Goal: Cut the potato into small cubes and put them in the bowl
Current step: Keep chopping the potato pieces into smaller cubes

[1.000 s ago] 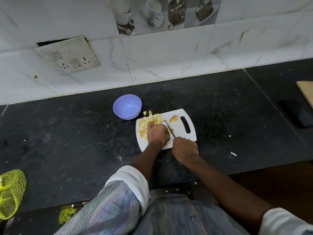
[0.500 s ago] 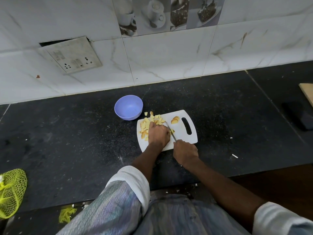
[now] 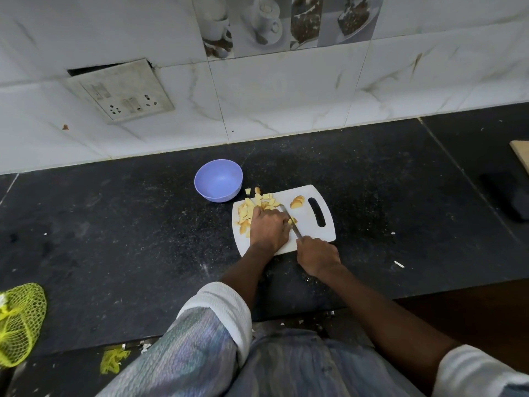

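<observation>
Right hand (image 3: 317, 255) grips knife (image 3: 289, 222), blade down on cutting board (image 3: 307, 224). Left hand (image 3: 269, 226) curled over potato piece (image 3: 291, 220); bowl (image 3: 218, 180) beside board.

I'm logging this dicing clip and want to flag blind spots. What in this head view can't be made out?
- Potato piece being cut: covered by the left hand on the cutting board.
- Knife handle: hidden inside the right hand.
- Dark object at the right: cut off by the frame edge, unidentifiable.
- Yellow mesh bag: cut by the left edge, contents unclear.
</observation>
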